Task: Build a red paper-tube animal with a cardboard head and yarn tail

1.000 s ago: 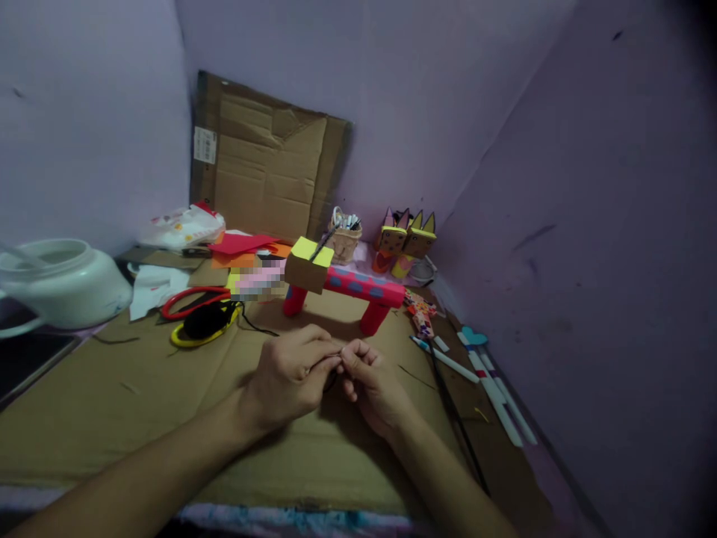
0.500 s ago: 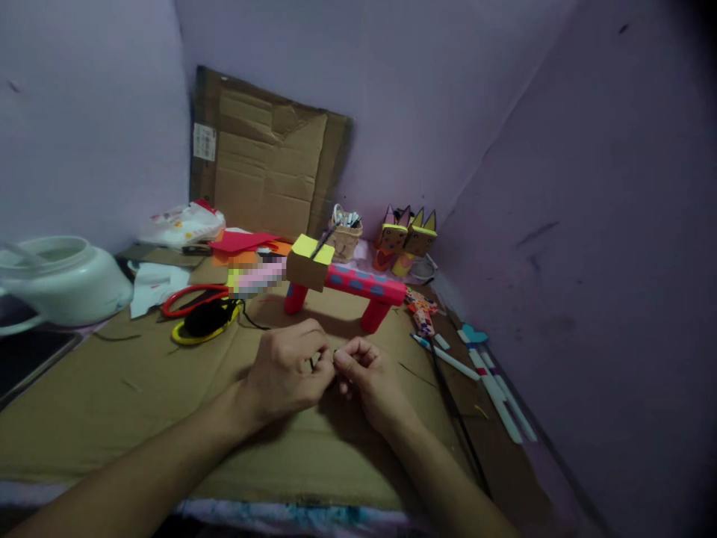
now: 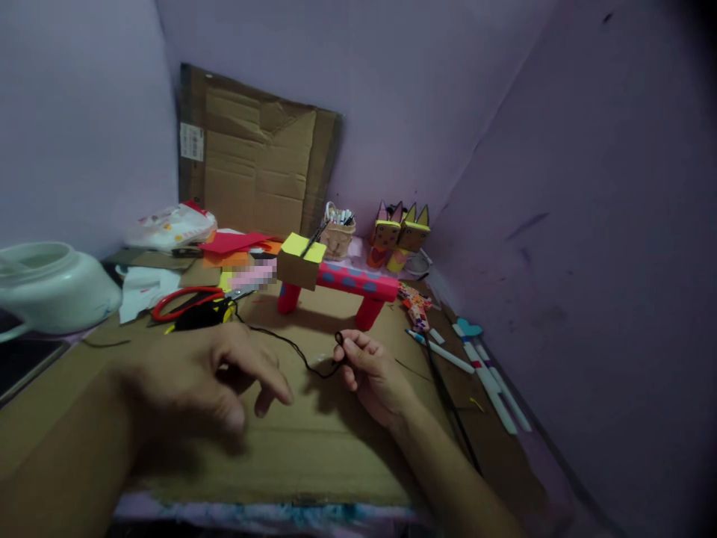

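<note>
Between thumb and fingers, my right hand (image 3: 373,373) pinches a black yarn (image 3: 299,353), whose small loop sticks up above the fingertips. The strand trails left over the cardboard to a dark bundle beside the scissors. My left hand (image 3: 224,373), somewhat blurred, hovers over the cardboard at the left with fingers apart and nothing in them. Behind both hands stands a red paper-tube figure (image 3: 358,281) with blue spots and legs. A cardboard box head (image 3: 299,267) with a yellow top and a dark stick on it sits at its left end.
Red-handled scissors (image 3: 190,301) lie at the left, near a white teapot-like pot (image 3: 61,288). Several markers (image 3: 448,355) lie along the right. A marker holder (image 3: 337,237) and two eared paper figures (image 3: 400,237) stand at the back. A cardboard sheet (image 3: 255,161) leans on the wall.
My left hand has let go of the yarn and moved left, away from my right hand, its fingers opening. My right hand keeps its pinch, and the yarn loop now shows.
</note>
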